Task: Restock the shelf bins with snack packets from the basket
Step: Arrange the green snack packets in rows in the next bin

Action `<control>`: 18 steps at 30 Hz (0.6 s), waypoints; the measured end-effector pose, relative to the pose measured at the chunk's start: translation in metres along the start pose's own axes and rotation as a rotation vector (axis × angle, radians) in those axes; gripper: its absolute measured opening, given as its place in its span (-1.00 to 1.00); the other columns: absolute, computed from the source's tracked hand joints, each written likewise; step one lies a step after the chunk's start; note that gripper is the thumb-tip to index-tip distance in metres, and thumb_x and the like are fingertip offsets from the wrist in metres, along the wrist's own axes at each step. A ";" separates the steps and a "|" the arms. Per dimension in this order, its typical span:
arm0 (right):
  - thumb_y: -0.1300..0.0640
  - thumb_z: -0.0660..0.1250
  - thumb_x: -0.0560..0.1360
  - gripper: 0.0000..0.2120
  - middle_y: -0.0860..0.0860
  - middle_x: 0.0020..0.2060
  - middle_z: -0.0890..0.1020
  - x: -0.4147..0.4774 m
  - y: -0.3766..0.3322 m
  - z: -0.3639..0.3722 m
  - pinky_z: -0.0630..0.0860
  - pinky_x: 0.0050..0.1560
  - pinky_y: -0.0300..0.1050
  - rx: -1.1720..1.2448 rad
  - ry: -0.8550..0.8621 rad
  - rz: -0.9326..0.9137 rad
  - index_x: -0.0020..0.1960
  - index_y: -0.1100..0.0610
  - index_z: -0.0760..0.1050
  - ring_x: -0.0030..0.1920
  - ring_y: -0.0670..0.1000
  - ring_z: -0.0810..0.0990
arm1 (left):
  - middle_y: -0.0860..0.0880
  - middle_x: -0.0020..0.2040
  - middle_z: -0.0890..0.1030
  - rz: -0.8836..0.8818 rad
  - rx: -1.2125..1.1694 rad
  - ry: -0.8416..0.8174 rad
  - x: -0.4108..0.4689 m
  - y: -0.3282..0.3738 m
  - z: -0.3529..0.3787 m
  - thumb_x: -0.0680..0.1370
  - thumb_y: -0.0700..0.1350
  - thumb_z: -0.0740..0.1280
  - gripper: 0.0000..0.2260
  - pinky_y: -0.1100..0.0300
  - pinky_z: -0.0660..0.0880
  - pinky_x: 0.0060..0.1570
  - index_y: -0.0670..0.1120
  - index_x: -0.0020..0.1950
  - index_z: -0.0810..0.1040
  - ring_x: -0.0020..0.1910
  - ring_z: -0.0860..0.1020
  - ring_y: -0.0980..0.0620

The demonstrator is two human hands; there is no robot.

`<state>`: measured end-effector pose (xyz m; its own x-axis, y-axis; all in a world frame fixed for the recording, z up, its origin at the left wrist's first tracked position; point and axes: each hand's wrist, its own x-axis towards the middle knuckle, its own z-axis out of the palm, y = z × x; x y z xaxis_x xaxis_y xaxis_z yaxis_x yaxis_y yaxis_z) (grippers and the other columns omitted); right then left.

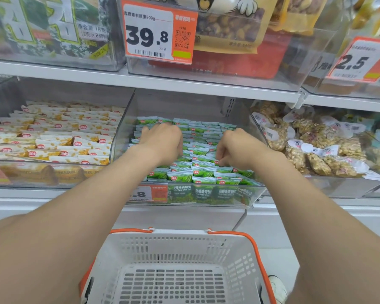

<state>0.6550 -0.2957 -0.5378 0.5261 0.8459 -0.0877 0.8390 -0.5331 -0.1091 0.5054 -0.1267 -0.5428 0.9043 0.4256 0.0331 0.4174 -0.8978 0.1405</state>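
head cam | looks forward and down | close on shelf bins (184,194) | basket (176,242) below

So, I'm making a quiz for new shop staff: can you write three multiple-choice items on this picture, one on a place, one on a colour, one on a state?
1. Where are the left hand and right hand? A the middle bin; B the top shelf; C the floor.
2. What colour are the packets there? A red; B green; C purple.
3. How is the basket? A heaped full; B tipped over; C upright, no packets showing.
Answers: 1 A, both hands reach onto its packets; 2 B, green wrappers fill it; 3 C, its bare slotted bottom shows.
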 end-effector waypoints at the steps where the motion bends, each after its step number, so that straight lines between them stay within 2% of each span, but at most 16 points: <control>1: 0.14 0.61 0.42 -0.92 -0.13 -0.33 0.66 -0.001 -0.001 -0.003 0.66 -0.02 -0.01 0.004 0.012 -0.019 -0.17 0.05 0.72 -0.22 -0.07 0.66 | -0.04 0.18 0.59 0.002 -0.001 0.007 0.000 -0.003 -0.003 0.61 -0.18 0.37 -0.87 -0.13 0.39 0.15 0.04 0.05 0.64 0.25 0.53 -0.17; 2: 0.13 0.57 0.47 -0.96 -0.10 -0.31 0.67 -0.001 -0.003 -0.006 0.65 0.01 -0.01 0.017 0.050 -0.033 -0.14 0.08 0.73 -0.18 -0.05 0.66 | -0.07 0.28 0.56 -0.002 0.011 -0.013 -0.001 -0.008 -0.007 0.62 -0.24 0.31 -0.74 -0.12 0.42 0.16 0.04 0.22 0.61 0.30 0.52 -0.18; 4: 0.08 0.42 0.59 -0.86 0.00 -0.13 0.72 0.000 -0.009 -0.009 0.60 0.16 0.02 0.045 0.127 -0.039 0.04 0.10 0.73 0.03 0.07 0.66 | -0.12 0.43 0.49 -0.010 0.045 -0.100 -0.007 -0.020 -0.018 0.61 -0.32 0.23 -0.54 -0.12 0.48 0.27 -0.01 0.48 0.47 0.40 0.47 -0.20; 6: -0.06 0.32 0.64 -0.67 0.02 0.26 0.66 0.000 -0.021 -0.007 0.50 0.35 0.09 0.052 0.075 -0.087 0.34 0.04 0.60 0.33 0.13 0.56 | -0.16 0.43 0.50 -0.018 0.046 -0.170 -0.018 -0.031 -0.028 0.62 -0.32 0.25 -0.56 -0.08 0.51 0.30 -0.06 0.49 0.46 0.40 0.47 -0.18; 7: -0.13 0.31 0.63 -0.59 -0.01 0.38 0.59 0.000 -0.030 -0.003 0.45 0.41 0.11 0.067 0.030 -0.133 0.42 0.00 0.53 0.41 0.11 0.50 | -0.15 0.39 0.53 -0.013 0.052 -0.179 -0.025 -0.035 -0.031 0.63 -0.29 0.31 -0.63 -0.05 0.51 0.28 -0.06 0.43 0.53 0.40 0.47 -0.15; 8: -0.17 0.33 0.62 -0.57 -0.03 0.40 0.57 0.000 -0.040 0.002 0.43 0.43 0.09 0.095 0.008 -0.183 0.42 -0.03 0.53 0.44 0.08 0.48 | -0.11 0.32 0.56 -0.006 0.062 -0.175 -0.031 -0.038 -0.035 0.61 -0.23 0.41 -0.70 -0.01 0.51 0.26 -0.04 0.33 0.61 0.37 0.49 -0.11; 10: -0.16 0.38 0.59 -0.67 -0.05 0.25 0.66 0.002 -0.065 0.013 0.48 0.34 0.02 0.156 0.041 -0.242 0.28 -0.05 0.65 0.32 0.04 0.56 | -0.03 0.14 0.63 0.017 0.082 -0.168 -0.042 -0.039 -0.043 0.48 -0.14 0.60 -0.78 0.00 0.56 0.19 -0.01 0.09 0.70 0.22 0.57 -0.05; 13: -0.11 0.47 0.51 -0.82 -0.09 -0.15 0.73 0.009 -0.097 0.021 0.58 0.09 0.00 0.237 0.072 -0.279 0.05 -0.06 0.73 -0.06 -0.03 0.65 | 0.06 -0.09 0.67 0.008 0.117 -0.248 -0.048 -0.040 -0.047 0.33 -0.03 0.70 -0.76 0.06 0.55 -0.01 0.04 -0.10 0.71 -0.05 0.60 0.04; 16: -0.04 0.54 0.46 -0.90 -0.15 -0.31 0.70 0.014 -0.106 0.024 0.61 0.00 -0.03 0.234 0.010 -0.279 -0.08 -0.03 0.75 -0.18 -0.11 0.65 | 0.12 -0.18 0.69 0.033 0.201 -0.262 -0.051 -0.039 -0.042 0.33 0.02 0.68 -0.78 0.06 0.35 0.01 0.05 -0.15 0.70 -0.01 0.59 0.05; 18: -0.06 0.58 0.42 -0.90 -0.19 -0.37 0.66 0.018 -0.106 0.027 0.60 0.01 -0.01 0.215 0.060 -0.249 -0.14 -0.04 0.75 -0.19 -0.11 0.65 | 0.12 -0.18 0.65 0.046 0.264 -0.258 -0.053 -0.035 -0.041 0.38 -0.06 0.66 -0.80 0.02 0.32 0.10 0.03 -0.20 0.65 0.01 0.52 0.04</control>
<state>0.5713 -0.2244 -0.5547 0.3210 0.9467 0.0260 0.8976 -0.2954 -0.3271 0.4392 -0.1133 -0.5089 0.9015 0.3716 -0.2218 0.3539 -0.9280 -0.1163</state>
